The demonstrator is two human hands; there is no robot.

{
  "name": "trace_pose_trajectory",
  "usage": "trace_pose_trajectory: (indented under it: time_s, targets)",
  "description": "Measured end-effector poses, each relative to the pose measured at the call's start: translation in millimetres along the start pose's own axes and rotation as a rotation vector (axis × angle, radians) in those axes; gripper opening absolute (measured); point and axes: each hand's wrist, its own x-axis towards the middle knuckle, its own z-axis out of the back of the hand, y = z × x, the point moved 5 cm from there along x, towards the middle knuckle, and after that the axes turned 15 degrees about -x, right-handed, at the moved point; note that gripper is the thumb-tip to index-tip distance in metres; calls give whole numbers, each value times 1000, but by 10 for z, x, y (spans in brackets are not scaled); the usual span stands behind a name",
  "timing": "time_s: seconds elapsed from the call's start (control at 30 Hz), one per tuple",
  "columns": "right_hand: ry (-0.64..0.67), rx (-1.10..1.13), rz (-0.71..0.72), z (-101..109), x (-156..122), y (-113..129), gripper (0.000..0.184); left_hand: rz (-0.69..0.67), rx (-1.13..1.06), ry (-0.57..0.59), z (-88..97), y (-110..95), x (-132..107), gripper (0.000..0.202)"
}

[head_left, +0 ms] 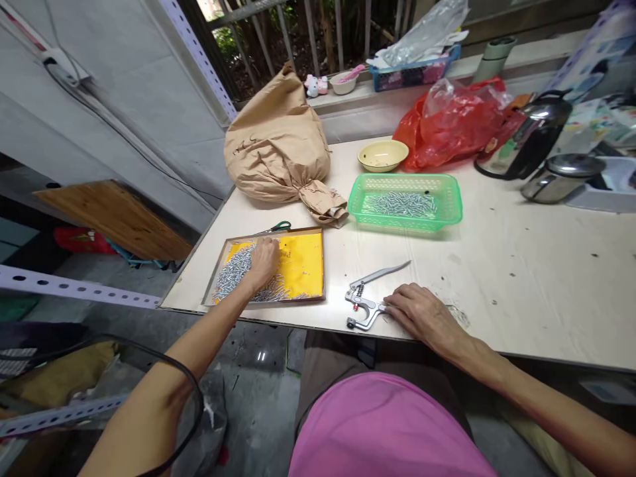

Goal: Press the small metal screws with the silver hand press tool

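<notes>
My left hand [265, 260] is over a shallow cardboard tray [324, 266] lined with yellow. Its fingers are curled down into a heap of small silvery metal pieces [232, 273], and the fingertips are hidden. At the table's front edge, my right hand [420, 311] has its fingers closed around the lower handle of metal hand-press pliers [365, 308]. The pliers lie on the tabletop, their upper handle spread away from the lower one. Beyond them stands a green plastic basket [405, 224] holding more slim metal pieces [403, 204].
Dark-handled scissors [281, 226] lie partly behind the tray. A tied brown paper sack [278, 146] stands at the back left. A yellow bowl [382, 156], a red plastic bag [452, 126], a kettle [529, 136] and a lidded metal cup [561, 177] occupy the back right.
</notes>
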Motion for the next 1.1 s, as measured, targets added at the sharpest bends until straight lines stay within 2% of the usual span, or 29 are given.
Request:
trace_pose_trajectory:
  time_s: [0.07, 0.13, 0.2, 0.27, 0.3, 0.33, 0.4, 0.53, 0.73, 0.93, 1.1]
  targets:
    - [19, 0, -11, -21, -61, 3, 24, -35, -72, 14, 30, -168, -168, 11]
    - [20, -4, -21, -19, -91, 3, 23, -50, -157, 74, -22, -374, -415, 6]
    - [22, -23, -27, -15, -98, 7, 21, -20, -336, 213, -177, -588, -715, 11]
    - [29, -53, -34, -12, -94, 18, 19, 109, -690, 410, -408, -775, -1023, 20]
    - [32, -66, -38, -12, -90, 25, 17, 167, -800, 466, -510, -852, -1150, 23]
    - [36, -76, -44, -11, -86, 33, 17, 220, -885, 502, -601, -913, -1251, 25]
    - [45, -87, -55, -13, -81, 46, 16, 274, -934, 495, -729, -975, -1360, 27]
    - [57, -90, -79, -31, -82, 53, 14, 333, -917, 462, -875, -957, -1378, 30]
    - [27, -70, -88, -47, -108, 53, 14, 377, -864, 578, -986, -937, -1387, 35]
    - [20, -81, -93, -61, -117, 48, 15, 393, -782, 666, -997, -946, -1361, 34]
    - [15, -93, -91, -101, -115, 62, 13, 391, -691, 775, -1017, -940, -1291, 41]
